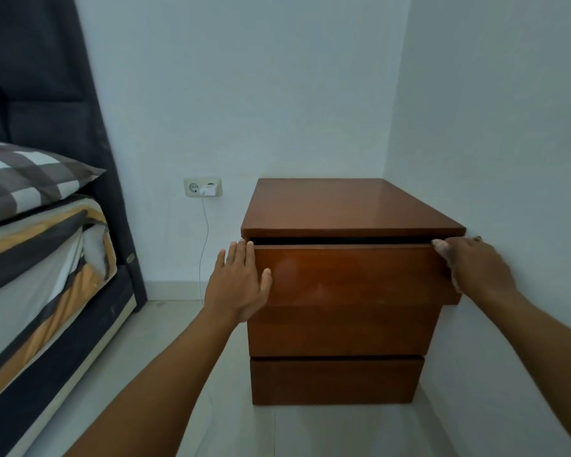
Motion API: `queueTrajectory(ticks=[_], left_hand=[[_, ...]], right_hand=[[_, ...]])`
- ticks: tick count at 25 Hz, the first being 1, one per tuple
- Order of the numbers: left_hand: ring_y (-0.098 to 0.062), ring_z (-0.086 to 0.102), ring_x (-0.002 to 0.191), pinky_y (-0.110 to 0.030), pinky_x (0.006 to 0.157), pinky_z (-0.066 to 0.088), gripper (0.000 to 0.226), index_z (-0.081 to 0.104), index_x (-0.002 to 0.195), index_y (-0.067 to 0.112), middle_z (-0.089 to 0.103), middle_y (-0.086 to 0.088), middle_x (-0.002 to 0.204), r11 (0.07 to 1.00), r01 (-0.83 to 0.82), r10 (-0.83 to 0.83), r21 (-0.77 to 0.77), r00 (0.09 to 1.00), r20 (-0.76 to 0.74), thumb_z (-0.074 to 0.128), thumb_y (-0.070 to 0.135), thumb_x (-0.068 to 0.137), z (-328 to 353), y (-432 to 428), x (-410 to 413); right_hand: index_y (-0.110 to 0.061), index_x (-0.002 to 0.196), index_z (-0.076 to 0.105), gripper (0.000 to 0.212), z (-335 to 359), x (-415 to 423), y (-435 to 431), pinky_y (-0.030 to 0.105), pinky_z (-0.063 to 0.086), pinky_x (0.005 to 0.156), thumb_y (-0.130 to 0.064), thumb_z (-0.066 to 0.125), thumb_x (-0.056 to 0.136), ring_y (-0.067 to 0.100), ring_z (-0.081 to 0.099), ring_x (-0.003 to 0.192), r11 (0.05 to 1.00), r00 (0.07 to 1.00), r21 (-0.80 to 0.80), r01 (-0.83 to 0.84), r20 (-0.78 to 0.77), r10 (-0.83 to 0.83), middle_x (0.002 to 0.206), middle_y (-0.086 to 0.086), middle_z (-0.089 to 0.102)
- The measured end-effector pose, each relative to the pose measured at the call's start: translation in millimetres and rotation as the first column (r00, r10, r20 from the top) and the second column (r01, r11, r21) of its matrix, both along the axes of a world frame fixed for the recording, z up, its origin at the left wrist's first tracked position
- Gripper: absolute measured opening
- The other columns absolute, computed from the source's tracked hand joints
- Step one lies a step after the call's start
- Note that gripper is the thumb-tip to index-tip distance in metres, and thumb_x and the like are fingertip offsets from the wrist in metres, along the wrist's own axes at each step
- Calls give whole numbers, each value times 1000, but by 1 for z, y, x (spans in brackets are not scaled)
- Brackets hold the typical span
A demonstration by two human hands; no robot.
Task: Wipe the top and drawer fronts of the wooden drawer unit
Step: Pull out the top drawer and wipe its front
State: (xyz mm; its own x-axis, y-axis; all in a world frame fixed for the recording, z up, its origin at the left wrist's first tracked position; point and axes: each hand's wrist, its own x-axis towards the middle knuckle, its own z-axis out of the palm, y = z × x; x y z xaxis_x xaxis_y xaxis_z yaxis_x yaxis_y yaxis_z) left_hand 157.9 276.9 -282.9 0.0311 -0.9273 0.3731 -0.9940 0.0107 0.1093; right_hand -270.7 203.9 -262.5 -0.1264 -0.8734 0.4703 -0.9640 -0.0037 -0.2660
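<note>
Left hand (238,285) lies flat, fingers straight, against the left end of the slightly open top drawer (350,275) of the wooden drawer unit (343,206); right hand (475,268) curls around that drawer's right end.

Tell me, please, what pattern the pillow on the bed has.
The pillow has a grey-and-white check pattern, clearest in the head view.

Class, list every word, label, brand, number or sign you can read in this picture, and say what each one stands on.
None: no text can be read anywhere in this view.
drawer unit: plain wood, no label or brand.
wall socket and charger: no marking can be made out; too small.
pillow: checked pattern only, no words.
</note>
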Motion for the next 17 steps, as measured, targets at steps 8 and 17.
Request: queueTrajectory(ticks=[8,17], left_hand=[[-26,3,158,-44,128,4,96,4,163,11,7,-10,171,998,24,-27,-49,998,-52,2,75,90,-10,-2,1],[-26,-2,158,-58,123,-1,102,4,163,22,5,-1,172,991,-14,1,-136,995,-98,-3,84,82,-25,-8,3]], right_hand=[[-20,142,57,43,-44,175,44,43,44,115,-7,58,101,27,48,140,838,918,-468,-280,124,376,145,4,58],[-26,164,20,63,-74,259,1,54,11,128,-52,29,107,33,12,159,885,932,-320,-339,-243,269,170,9,22]])
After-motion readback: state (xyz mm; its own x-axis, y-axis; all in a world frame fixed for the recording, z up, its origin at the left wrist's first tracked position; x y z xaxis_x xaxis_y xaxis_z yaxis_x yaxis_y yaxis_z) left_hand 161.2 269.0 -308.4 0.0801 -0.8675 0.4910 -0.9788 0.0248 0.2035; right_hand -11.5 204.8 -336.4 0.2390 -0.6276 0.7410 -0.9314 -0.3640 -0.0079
